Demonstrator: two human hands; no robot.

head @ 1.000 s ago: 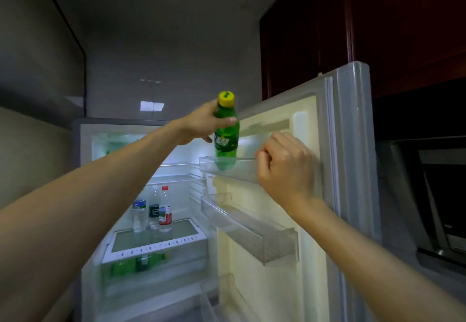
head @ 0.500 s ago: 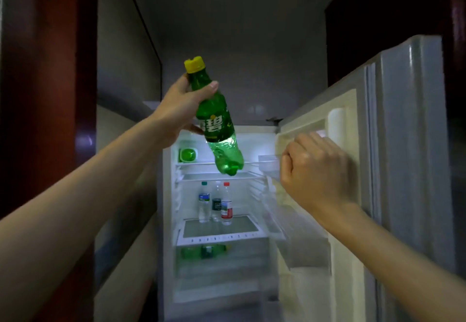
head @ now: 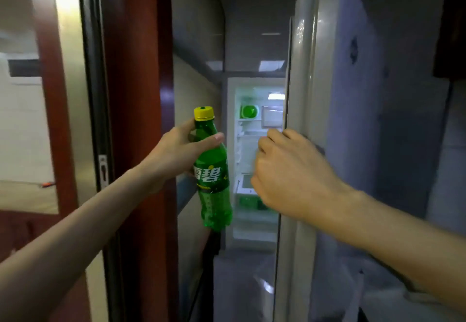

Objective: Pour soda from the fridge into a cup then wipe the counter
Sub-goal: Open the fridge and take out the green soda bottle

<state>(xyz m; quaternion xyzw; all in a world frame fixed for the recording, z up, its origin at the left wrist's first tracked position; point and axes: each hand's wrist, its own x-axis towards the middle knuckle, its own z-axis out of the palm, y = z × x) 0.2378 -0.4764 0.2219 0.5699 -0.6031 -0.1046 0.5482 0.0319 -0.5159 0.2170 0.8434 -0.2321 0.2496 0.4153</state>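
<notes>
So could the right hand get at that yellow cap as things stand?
Probably yes. The right hand is at the door edge beside the bottle, and the cap sticks up clear above the left hand.

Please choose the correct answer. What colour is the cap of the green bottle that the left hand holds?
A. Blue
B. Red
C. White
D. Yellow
D. The green soda bottle in the left hand has a yellow cap, screwed on at the top above the fingers, while the right hand is at the edge of the fridge door.
</notes>
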